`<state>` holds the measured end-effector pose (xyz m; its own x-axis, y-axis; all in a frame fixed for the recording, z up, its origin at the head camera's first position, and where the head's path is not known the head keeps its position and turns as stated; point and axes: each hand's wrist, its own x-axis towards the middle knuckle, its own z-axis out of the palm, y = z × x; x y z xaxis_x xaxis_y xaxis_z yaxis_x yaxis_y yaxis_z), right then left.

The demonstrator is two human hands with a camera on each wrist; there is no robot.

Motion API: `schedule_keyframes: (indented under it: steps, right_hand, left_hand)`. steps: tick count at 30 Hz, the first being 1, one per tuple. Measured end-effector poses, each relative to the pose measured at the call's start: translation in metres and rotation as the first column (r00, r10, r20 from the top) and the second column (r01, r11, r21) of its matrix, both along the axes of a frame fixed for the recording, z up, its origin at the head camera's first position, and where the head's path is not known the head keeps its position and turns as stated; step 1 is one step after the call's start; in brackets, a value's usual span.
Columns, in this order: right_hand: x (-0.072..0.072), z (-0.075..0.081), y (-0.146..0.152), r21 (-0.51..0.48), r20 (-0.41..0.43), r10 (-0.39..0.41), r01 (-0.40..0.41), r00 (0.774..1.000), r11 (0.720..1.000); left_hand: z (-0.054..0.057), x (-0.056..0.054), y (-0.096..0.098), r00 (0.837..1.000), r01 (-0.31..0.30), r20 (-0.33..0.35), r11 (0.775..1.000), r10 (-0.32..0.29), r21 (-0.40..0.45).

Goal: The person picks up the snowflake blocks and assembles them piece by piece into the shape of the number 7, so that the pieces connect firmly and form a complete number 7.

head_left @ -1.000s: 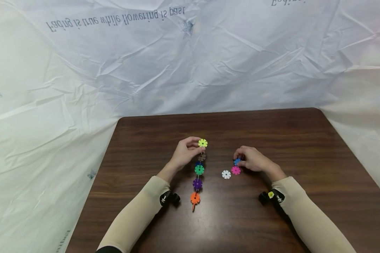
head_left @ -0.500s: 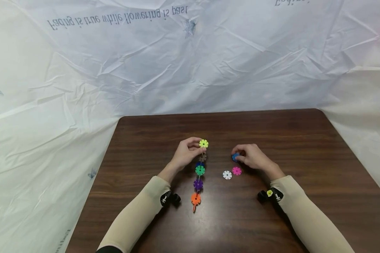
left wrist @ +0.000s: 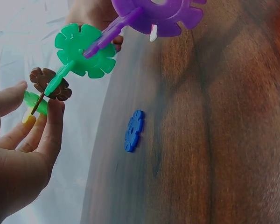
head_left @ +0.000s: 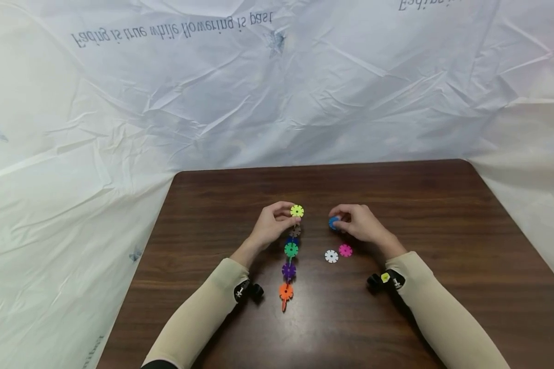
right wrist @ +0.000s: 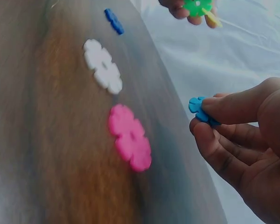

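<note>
In the head view my left hand (head_left: pixel 270 225) pinches the upper end of a chain of slotted plastic discs, just below its yellow disc (head_left: pixel 297 211). Down from there come a brown disc (left wrist: pixel 59 91), a green disc (left wrist: pixel 79 49), a purple disc (left wrist: pixel 161 21) and an orange disc (head_left: pixel 286 291) with another orange piece at the end. The chain is raised off the table. My right hand (head_left: pixel 362 221) pinches a light blue slotted disc (right wrist: pixel 195 104) between thumb and fingers, above the table and apart from the chain. Its fingers partly cover that disc.
On the brown wooden table (head_left: pixel 397 195) a white disc (head_left: pixel 331 256) and a pink disc (head_left: pixel 345 250) lie side by side. A dark blue disc (left wrist: pixel 134 130) lies under the chain. A pale printed sheet (head_left: pixel 240 102) hangs behind the table.
My right hand has lifted the light blue disc away from beside the pink one and brought it left, closer to the chain. The left hand stays nearly still.
</note>
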<state>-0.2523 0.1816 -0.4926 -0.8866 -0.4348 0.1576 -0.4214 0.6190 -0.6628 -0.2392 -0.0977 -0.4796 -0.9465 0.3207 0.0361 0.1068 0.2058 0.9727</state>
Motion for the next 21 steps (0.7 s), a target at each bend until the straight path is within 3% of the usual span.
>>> schedule_keyframes:
  steps: [7,13,21]
  right_hand:
    - [0.001,0.01,-0.009,-0.03,0.008,0.009,-0.008,1.0,1.0]
    - [0.002,0.015,-0.016,-0.044,-0.033,-0.005,0.003,0.999,0.999]
    - [0.005,0.018,-0.026,-0.144,-0.081,-0.032,0.02,0.996,0.989]
  left_hand:
    - [-0.005,-0.002,-0.001,1.0,-0.001,-0.015,1.0,0.001,-0.01]
    - [-0.002,-0.002,-0.001,1.0,-0.001,-0.024,1.0,0.001,-0.011]
    - [-0.002,-0.001,0.001,1.0,0.0,0.014,1.0,0.0,-0.021]
